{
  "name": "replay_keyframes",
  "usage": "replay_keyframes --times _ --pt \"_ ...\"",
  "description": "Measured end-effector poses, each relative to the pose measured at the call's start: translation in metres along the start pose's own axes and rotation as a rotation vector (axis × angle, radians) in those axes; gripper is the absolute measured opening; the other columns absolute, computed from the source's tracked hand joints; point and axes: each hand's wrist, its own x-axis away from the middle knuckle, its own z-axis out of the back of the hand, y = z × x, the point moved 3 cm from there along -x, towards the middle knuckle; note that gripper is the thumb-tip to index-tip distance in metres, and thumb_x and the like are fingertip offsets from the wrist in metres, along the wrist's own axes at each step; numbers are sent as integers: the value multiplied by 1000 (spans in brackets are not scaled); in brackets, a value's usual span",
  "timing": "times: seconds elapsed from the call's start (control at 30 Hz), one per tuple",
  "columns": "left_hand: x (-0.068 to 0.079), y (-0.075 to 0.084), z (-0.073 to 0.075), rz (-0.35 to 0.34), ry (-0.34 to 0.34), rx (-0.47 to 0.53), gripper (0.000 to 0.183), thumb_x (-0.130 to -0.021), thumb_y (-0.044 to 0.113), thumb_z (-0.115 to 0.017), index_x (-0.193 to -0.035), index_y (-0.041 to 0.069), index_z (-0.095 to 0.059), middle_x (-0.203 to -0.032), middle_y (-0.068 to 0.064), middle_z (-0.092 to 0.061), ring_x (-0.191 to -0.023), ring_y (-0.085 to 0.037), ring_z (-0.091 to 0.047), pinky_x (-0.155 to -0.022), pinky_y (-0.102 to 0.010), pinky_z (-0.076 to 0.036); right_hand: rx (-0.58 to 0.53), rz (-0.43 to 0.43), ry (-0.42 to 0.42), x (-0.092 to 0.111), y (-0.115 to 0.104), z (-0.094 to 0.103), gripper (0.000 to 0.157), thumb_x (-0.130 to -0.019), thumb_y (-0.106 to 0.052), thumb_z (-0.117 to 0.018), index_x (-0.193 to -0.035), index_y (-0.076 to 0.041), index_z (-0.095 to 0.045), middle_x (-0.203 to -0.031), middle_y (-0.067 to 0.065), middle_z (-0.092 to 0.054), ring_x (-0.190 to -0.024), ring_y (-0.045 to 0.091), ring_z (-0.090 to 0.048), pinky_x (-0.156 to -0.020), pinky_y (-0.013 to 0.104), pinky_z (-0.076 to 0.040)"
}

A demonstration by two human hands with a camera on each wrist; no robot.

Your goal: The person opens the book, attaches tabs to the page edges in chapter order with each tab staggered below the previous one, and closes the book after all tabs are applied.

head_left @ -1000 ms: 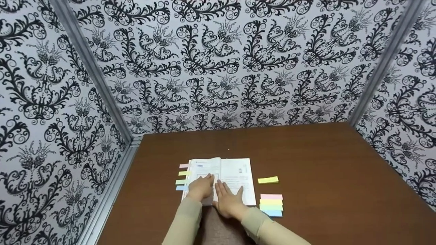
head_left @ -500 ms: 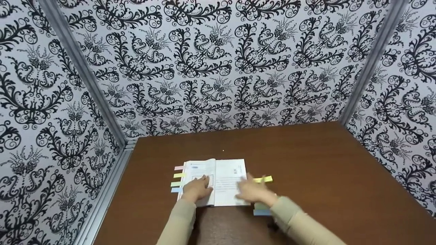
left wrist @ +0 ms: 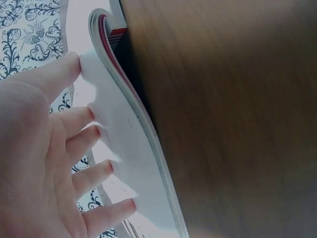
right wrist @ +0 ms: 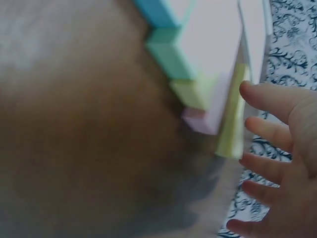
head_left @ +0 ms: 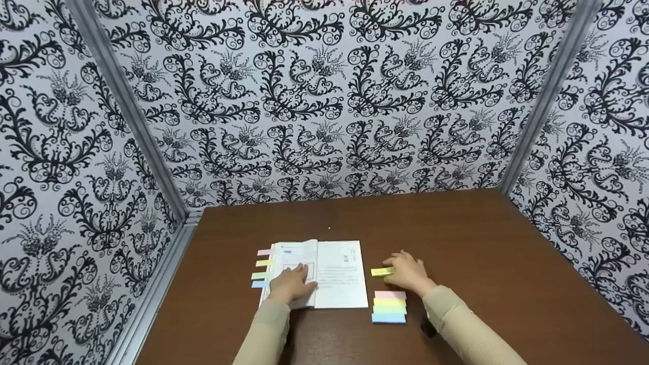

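Note:
An open book (head_left: pixel 340 291) lies on the brown table with printed pages. My left hand (head_left: pixel 289 285) rests on its left page; in the left wrist view the fingertips (left wrist: pixel 108 167) press lightly on the white paper, spread apart. To the right of the book, my right hand (head_left: pixel 407 274) is over the right end of a yellow sticky-note pad (head_left: pixel 378 272). The right wrist view shows thumb and fingers spread, the thumb tip right at the pad's edge. Sticky tabs in pink, yellow, green and blue (head_left: pixel 259 284) stick out from the book's left edge.
Below the yellow pad, a row of sticky-note pads in pink (head_left: pixel 390 294), yellow, green and blue (head_left: pixel 388 318) lies on the table (head_left: pixel 446 228). A small dark object (head_left: pixel 428 327) sits by the right forearm. Patterned walls (head_left: pixel 324 101) enclose the table's back and sides.
My right hand has left the book's right page and moved right to the yellow sticky-note pad. The left hand stays on the left page, its fingers more spread.

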Motion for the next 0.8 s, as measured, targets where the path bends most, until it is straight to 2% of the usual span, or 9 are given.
replay_keyframes --times 0.1,0.23,0.33,0.47,0.63,0.8 --pt "2 0 -3 1 2 22 67 -93 50 -53 -148 12 -42 -152 -5 -38 -137 -41 -33 -101 -61 -35 -13 -11 23 0 5 -5 41 -80 -21 -79 -117 -9 -70 -133 18 -56 -135 43 -34 -100 73 -23" --pt "6 0 -5 -6 -5 65 67 -95 48 -49 -149 10 -39 -154 -6 -34 -140 -41 -28 -105 -64 -28 -22 -19 52 -1 9 -7 39 -79 -21 -79 -114 -7 -71 -131 19 -57 -131 44 -38 -98 73 -26" --pt "10 -1 -5 -9 -10 87 66 -97 48 -47 -150 9 -36 -155 -7 -32 -141 -41 -25 -106 -67 -21 -6 -2 80 -1 9 -9 35 -78 -20 -80 -109 -7 -73 -127 19 -59 -125 43 -46 -94 70 -33" --pt "13 -1 -5 -7 -11 90 66 -98 48 -44 -151 9 -34 -156 -7 -30 -142 -40 -24 -107 -68 -18 5 17 125 -1 10 -10 28 -77 -19 -81 -102 -9 -75 -119 16 -64 -113 38 -55 -87 64 -41" --pt "12 2 -5 2 12 77 66 -98 48 -45 -151 10 -34 -156 -6 -30 -142 -39 -24 -107 -68 -19 -13 15 154 -1 11 -9 19 -78 -16 -80 -96 -11 -76 -109 9 -67 -104 34 -59 -83 59 -44" --pt "11 6 -6 3 74 38 66 -96 47 -50 -149 9 -39 -154 -8 -35 -139 -40 -29 -103 -68 -25 -37 15 151 0 9 -4 13 -79 -15 -77 -92 -12 -76 -106 7 -67 -103 34 -59 -87 63 -43"
